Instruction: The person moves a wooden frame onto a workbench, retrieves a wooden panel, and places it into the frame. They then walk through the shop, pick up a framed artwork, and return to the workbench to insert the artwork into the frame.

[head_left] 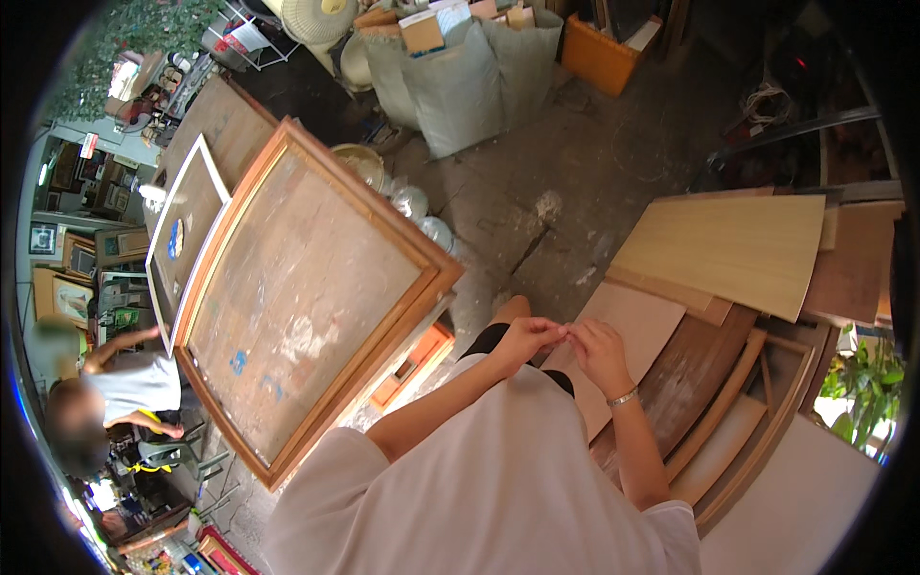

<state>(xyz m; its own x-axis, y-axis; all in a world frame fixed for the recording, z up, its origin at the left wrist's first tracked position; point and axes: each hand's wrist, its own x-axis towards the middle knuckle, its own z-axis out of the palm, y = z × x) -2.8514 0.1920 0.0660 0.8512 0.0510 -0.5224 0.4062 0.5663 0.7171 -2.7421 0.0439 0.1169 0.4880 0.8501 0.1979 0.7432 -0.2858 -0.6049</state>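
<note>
My left hand (529,341) and my right hand (598,353) meet in front of my body, fingertips pinched together. Whatever lies between them, if anything, is too small to make out. A metal bracelet (623,397) circles my right wrist. Below the hands and to their right lies a pale pinkish board (644,321) on a dark brown wooden surface (704,369). Off to the left, a large wooden picture frame (372,198) lies on a worn, paint-spotted tabletop (297,249). A thinner white frame (153,261) rests beyond it.
A pale yellow board (728,244) lies at the right, with wooden frames (733,422) nearer. Large bags (450,86) of offcuts, an orange bin (606,59) and a fan (316,19) stand at the back. Another person (139,388) is at the far left beside the table.
</note>
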